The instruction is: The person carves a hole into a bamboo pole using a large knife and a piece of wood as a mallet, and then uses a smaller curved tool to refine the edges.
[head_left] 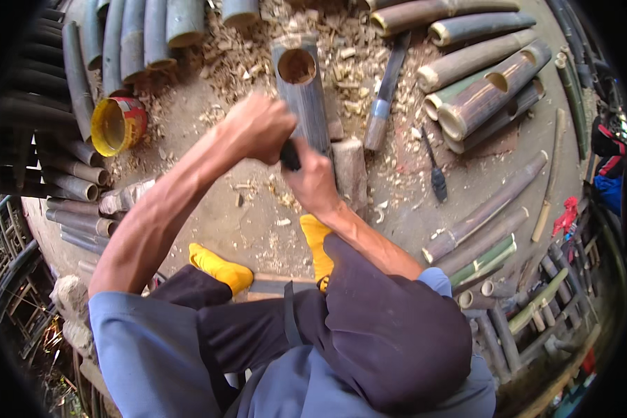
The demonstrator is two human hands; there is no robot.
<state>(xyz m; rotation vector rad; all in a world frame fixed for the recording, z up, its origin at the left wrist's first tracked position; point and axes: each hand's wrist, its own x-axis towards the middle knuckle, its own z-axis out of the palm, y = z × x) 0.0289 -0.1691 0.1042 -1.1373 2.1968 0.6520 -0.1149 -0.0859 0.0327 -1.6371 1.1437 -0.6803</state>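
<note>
My left hand (261,127), slightly blurred, is closed in a fist beside the upper part of a bamboo tube (305,115). What it grips is hidden. Just below and to its right, my right hand (315,175) wraps round a black tool handle (290,155); the tool's working end does not show. The tube lies pointing away from me, with a large round opening cut in its upper side near the far end. Both hands are over or against its near left side, and I cannot tell whether the tool touches it.
Right of the tube lie a long blade-like tool with a blue band (380,109) and a dark-handled pointed tool (437,177). Cut bamboo tubes (477,59) flank the work area. A yellow-red tin (120,127) stands left. Wood chips (240,59) cover the ground; my yellow-covered feet (221,269) rest nearby.
</note>
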